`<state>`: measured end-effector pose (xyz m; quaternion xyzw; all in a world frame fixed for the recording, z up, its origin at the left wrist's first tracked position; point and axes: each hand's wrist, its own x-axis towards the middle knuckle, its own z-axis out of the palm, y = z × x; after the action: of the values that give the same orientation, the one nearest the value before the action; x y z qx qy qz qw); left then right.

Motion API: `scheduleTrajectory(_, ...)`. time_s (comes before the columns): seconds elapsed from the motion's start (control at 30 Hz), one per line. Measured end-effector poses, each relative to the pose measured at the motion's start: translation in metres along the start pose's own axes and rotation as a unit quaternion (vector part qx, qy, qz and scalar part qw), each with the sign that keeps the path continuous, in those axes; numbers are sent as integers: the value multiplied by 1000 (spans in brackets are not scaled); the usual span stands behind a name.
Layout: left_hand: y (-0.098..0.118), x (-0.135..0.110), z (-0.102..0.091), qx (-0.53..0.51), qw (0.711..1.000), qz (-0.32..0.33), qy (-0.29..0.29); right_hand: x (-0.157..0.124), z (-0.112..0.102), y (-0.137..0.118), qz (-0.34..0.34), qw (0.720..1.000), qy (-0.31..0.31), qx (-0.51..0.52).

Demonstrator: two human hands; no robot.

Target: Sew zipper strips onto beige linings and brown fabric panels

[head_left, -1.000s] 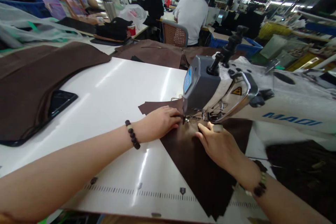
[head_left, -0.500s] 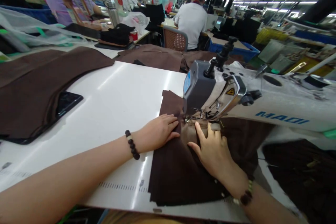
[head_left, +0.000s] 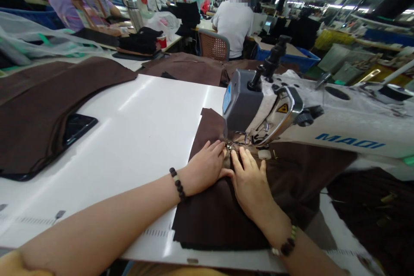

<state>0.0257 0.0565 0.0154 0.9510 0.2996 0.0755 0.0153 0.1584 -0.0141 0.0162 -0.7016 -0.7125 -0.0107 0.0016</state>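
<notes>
1. White tabletop (head_left: 136, 112): carries the work; a second brown fabric piece (head_left: 48, 108) lies well apart on the left.
2. Sewing machine head (head_left: 258, 110): white and grey, stands at the tabletop's far right.
3. Dark brown fabric panel (head_left: 207, 220): lies flat on the tabletop, its far part passing under the machine head.
4. Left hand (head_left: 205, 167): grip open and flat on the panel, fingers spread, not closed on anything.
5. Right hand (head_left: 250, 185): grip likewise open and flat, just beside the left hand.
6. Presser foot (head_left: 230, 145): sits on the panel, just beyond the left fingertips (head_left: 222, 146).
7. Beaded bracelets (head_left: 177, 184): one on each wrist.
</notes>
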Motion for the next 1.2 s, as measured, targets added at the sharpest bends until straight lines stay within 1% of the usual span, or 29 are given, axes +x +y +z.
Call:
scheduleTrajectory(0.1,-2,1,0,-1,1000,3,-27,0,0,-1,9,1000,-10,7)
scheduleTrajectory(0.2,-2,1,0,5,999,3,-49,1,1,2,-6,1000,-1,16)
scheduleTrajectory(0.5,-4,1,1,25,998,4,-65,1,4,3,-22,1000,18,11)
scheduleTrajectory(0.7,-5,2,2,26,998,10,-59,2,3,5,-23,999,17,14)
scheduleTrajectory(0.87,-7,4,0,24,998,12,-65,6,3,7,-21,999,16,20)
scheduleTrajectory(1.2,-11,10,1,19,998,14,-50,14,4,11,-29,998,25,55)
